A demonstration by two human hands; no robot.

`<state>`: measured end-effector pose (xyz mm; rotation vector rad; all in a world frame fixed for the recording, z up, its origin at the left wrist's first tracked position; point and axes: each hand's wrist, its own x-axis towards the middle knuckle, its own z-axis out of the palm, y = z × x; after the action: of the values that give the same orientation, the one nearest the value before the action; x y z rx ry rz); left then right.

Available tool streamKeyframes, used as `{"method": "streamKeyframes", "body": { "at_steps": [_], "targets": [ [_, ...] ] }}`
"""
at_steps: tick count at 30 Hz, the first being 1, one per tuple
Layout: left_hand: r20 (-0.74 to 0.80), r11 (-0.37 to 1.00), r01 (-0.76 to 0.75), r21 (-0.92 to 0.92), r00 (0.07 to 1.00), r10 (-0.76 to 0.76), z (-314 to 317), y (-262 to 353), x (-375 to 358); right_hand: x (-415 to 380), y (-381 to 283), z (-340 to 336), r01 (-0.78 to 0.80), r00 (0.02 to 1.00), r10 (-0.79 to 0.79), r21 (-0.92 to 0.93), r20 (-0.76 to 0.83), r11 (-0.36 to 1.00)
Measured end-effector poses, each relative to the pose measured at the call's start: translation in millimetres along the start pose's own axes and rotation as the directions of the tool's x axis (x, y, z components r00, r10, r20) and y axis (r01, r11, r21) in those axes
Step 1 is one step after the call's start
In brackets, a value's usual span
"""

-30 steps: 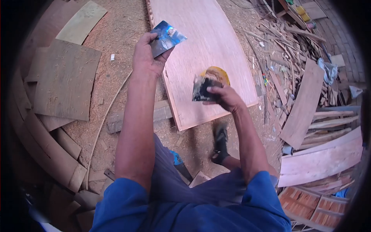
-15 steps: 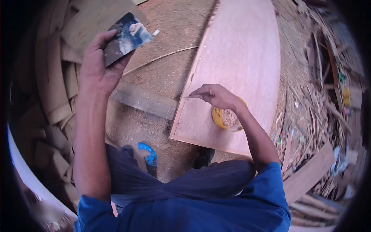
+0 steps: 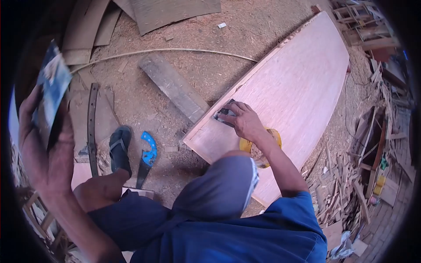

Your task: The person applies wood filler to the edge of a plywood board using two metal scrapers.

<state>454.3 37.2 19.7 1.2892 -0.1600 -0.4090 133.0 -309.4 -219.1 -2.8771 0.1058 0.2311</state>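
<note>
Panel [image 3: 302,87], long, pale pinkish wood, one long side curved: laid flat on the shaving-strewn ground [image 3: 197,33], its near end by the person's knee.

Left hand [image 3: 48,158]: raised at the far left of the view, well apart from the other, gripping a thin, flat, square-cornered plate [image 3: 55,83] with a glossy blue-white face and a pale smear.

Right hand [image 3: 247,122]: low over the panel, fingers bent round a small, dark, flat blade [image 3: 223,115], which is held at the straighter long edge, near the close corner. Firm contact along the blade's whole edge: cannot tell.

Round yellow container [image 3: 274,133]: on the panel, partly hidden beneath the right forearm.

Handling notes, by judgement: blade best kept at a low, steady slant, with fingers spread for even pressure and strokes running along the edge; a tipped corner could score the wood. Plate best held level, so its smear stays put. Forearm best lifted clear of the container.

Surroundings: blue-handled handsaw [image 3: 150,149] on the ground beside a sandaled foot [image 3: 119,147]; weathered grey plank [image 3: 171,83], end close to the panel; heaped wood offcuts [image 3: 342,188] at right.
</note>
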Motion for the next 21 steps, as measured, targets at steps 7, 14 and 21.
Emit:
{"method": "streamKeyframes", "body": {
  "at_steps": [7, 14, 21],
  "targets": [
    [0.094, 0.856, 0.056, -0.513, 0.996, -0.009, -58.8, 43.2, -72.4, 8.3, 7.2, 16.7, 0.058, 0.998, -0.060, -0.091, -0.023, 0.994],
    [-0.255, 0.765, -0.024, -0.643, 0.949, -0.185, 18.8, 56.0, -83.6, 5.1, -5.0, 13.6, 0.002, 1.000, -0.003, -0.061, -0.011, 0.998],
    [-0.077, 0.900, 0.031, -0.434, 0.994, -0.071, -25.9, 53.9, -99.7, 20.3, 5.0, 11.3, -0.156, 0.987, 0.156, -0.002, -0.038, 0.988]
  ]
}}
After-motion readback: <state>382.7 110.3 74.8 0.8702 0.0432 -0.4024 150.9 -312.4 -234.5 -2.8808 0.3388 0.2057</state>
